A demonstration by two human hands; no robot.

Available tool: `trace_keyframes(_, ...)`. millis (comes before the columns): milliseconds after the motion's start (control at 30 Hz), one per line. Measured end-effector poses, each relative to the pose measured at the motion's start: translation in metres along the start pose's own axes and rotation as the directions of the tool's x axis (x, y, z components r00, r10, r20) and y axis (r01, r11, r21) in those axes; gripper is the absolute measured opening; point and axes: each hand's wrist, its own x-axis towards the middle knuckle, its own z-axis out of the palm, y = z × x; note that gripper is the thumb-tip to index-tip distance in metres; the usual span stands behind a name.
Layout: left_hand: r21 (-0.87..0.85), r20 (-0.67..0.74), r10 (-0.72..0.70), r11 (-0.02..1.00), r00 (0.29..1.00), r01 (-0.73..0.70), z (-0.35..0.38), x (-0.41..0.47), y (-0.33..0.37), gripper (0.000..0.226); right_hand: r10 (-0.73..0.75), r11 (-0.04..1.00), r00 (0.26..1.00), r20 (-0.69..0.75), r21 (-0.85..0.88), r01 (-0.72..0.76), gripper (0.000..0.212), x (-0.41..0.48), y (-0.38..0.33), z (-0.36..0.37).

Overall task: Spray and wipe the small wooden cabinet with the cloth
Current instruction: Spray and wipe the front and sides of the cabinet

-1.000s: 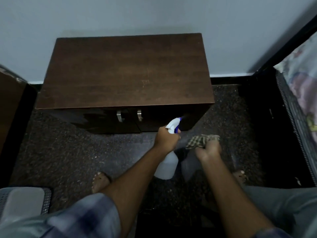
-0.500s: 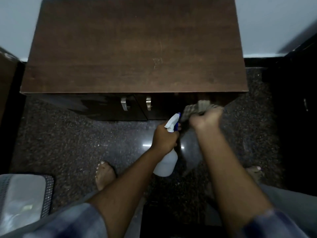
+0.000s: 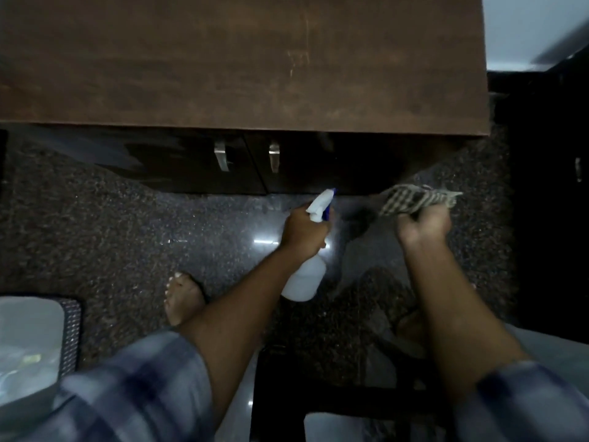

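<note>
The small dark wooden cabinet [image 3: 242,65] fills the top of the head view, its two doors with metal handles [image 3: 221,156] facing me. My left hand [image 3: 302,231] grips a white spray bottle [image 3: 306,279] by the neck, its nozzle pointing at the lower right door. To the right, my right hand [image 3: 424,228] is closed on a checked cloth [image 3: 414,199], held just off the cabinet's lower right front corner, above the floor.
Dark speckled stone floor [image 3: 111,224] lies in front of the cabinet. A grey bin with a plastic liner [image 3: 35,349] stands at the lower left. My bare foot [image 3: 183,298] rests on the floor. Dark furniture [image 3: 548,202] borders the right side.
The view has come closer to the cabinet. My right hand with the cloth has dropped away from the right door and moved right. The left hand still holds the bottle aimed at the door.
</note>
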Motion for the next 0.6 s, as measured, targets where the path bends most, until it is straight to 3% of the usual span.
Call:
trace_keyframes(67, 0.042, -0.033, -0.034, 0.998, 0.999, 0.035, 0.004, 0.005, -0.002, 0.052, 0.003, 0.997, 0.989, -0.147, -0.075, -0.015, 0.042, 0.007, -0.001, -0.021)
trace_keyframes(133, 0.047, -0.067, -0.073, 0.996, 0.995, 0.076, 0.008, 0.008, -0.001, 0.038, 0.058, 0.996, 0.993, -0.103, -0.061, -0.065, 0.039, 0.004, 0.01, -0.033)
trace_keyframes(300, 0.051, 0.007, 0.034, 0.998, 0.999, -0.034, 0.015, 0.013, -0.006, 0.071, 0.055, 0.995, 0.997, 0.046, -0.091, -0.051, 0.048, -0.009, 0.035, 0.034)
trace_keyframes(433, 0.006, -0.041, 0.043, 0.999, 0.998, -0.043, 0.016, 0.024, -0.016, 0.074, 0.095, 0.966, 0.985, 0.145, -0.251, -0.056, 0.053, 0.015, 0.057, 0.06)
trace_keyframes(600, -0.006, -0.022, 0.101, 0.995, 0.995, -0.101, 0.003, 0.036, -0.03, 0.073, 0.172, 0.98, 0.972, 0.158, -0.129, -0.153, 0.074, 0.017, 0.099, 0.061)
